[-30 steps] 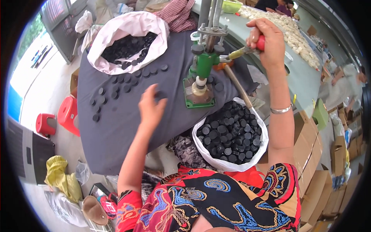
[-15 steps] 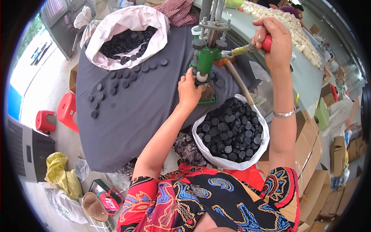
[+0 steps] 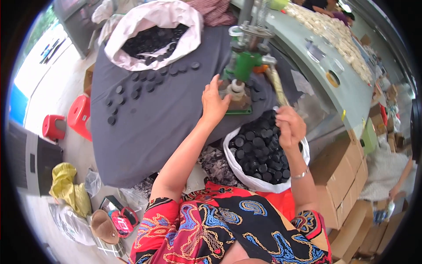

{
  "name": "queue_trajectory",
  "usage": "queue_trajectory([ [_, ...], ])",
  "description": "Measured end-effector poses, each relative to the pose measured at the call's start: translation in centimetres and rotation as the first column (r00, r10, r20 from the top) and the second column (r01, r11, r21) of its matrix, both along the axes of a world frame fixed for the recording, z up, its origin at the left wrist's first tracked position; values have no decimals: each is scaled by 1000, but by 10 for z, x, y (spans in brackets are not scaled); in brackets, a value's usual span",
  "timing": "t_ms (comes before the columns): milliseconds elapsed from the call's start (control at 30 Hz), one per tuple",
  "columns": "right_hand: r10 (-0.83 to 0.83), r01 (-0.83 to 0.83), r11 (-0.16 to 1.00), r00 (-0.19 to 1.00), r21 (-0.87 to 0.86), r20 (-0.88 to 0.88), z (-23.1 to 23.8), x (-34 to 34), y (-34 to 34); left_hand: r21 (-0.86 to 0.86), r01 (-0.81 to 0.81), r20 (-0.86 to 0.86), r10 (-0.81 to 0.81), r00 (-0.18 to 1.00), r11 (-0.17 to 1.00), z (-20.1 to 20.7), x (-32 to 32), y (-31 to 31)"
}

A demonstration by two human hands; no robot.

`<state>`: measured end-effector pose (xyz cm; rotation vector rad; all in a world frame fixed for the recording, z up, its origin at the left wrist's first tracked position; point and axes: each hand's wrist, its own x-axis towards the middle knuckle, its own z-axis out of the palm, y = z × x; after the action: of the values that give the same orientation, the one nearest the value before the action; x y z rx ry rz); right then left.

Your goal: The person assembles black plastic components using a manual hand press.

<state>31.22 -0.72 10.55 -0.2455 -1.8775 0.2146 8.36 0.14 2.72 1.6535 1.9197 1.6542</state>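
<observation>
Your left hand (image 3: pixel 214 102) is up at the base of the green press (image 3: pixel 244 66), fingers together and curled in against the part under the ram; whether they pinch a cap there, you can't tell from here. Your right hand (image 3: pixel 289 126) is wrapped tight round the press lever (image 3: pixel 278 86), pulled down low over the near bag (image 3: pixel 263 152). That bag, white and full of black caps, sits right under your right wrist, just beside the press base. Loose caps (image 3: pixel 145 86) lie scattered on the grey cloth (image 3: pixel 149 127) to the left of your left hand. Behind them the far bag (image 3: pixel 154 35) stands open with more caps inside. Red stools (image 3: pixel 70 123) sit off the cloth's left edge, cardboard boxes (image 3: pixel 347 176) to your right.
</observation>
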Motion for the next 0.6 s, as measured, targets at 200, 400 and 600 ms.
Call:
queue_trajectory([
  [200,93,-112,956,992,-272,-81,8,15,-2,222,-349,-272,401,875,911,0,-124,-66],
  [400,213,-281,842,957,-460,-195,83,3,16,131,-842,-412,801,434,523,-28,-277,-167],
  [600,221,-321,759,945,-566,-239,148,-12,57,-98,-781,-429,682,592,617,-45,-288,-184],
])
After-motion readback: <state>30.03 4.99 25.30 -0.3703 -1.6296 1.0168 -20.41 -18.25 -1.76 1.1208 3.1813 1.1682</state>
